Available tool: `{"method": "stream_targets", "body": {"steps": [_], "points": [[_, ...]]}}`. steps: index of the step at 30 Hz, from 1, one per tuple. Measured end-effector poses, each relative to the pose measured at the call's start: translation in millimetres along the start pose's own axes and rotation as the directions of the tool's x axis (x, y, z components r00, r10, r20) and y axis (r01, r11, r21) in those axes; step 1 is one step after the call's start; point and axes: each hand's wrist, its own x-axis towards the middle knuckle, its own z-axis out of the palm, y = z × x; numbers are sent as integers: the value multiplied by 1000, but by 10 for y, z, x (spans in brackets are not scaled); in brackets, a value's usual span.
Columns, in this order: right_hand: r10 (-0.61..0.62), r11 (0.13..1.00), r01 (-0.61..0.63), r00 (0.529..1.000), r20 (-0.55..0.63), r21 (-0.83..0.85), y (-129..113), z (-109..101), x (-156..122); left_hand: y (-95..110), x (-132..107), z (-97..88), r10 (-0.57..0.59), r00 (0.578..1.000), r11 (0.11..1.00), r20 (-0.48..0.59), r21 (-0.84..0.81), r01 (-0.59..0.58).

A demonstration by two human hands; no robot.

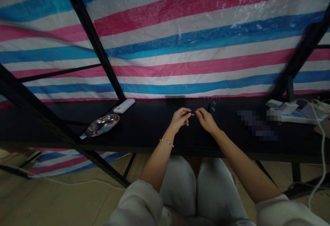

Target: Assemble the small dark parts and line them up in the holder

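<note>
Head view: left hand (pixel 179 120) and right hand (pixel 206 120) meet mid-table (pixel 144 129), fingertips closed on a small dark piece (pixel 192 113), detail unclear. Small clear pieces (pixel 211 99) lie at 1 o'clock. Risk: a slip from this thin pinch could lose the piece against the dark top.

A black table (pixel 144 129) runs across the view. A round steel dish (pixel 102 125) sits on it at nine o'clock, shiny and shallow. A white bar (pixel 124 106) lies at ten o'clock, near the far edge. Tiny clear bits (pixel 211 99) stand in a row at one o'clock, by that edge too. At three o'clock there is a white power strip (pixel 301 116) with wires, and a blurred patch (pixel 255 124) lies just before it.
</note>
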Motion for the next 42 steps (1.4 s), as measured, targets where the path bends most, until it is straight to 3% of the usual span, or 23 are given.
{"method": "stream_targets", "body": {"steps": [13, 27, 35, 42], "points": [[-3, 997, 8, 998, -64, 77, -48, -8, -4, 59, -14, -8, 33, 999, 999, -34, -18, -33], [-28, 992, 35, 998, -57, 122, 8, 14, -3, 89, -13, 1, 26, 993, 999, -117, -25, -29], [-2, 995, 2, 1000, -1, 95, 9, 8, -11, 96, -14, 0, 41, 985, 999, -166, -27, -46], [-56, 998, 54, 997, 52, 42, 40, 41, -2, 83, 1, -6, 24, 988, 998, -153, -51, -32]]}}
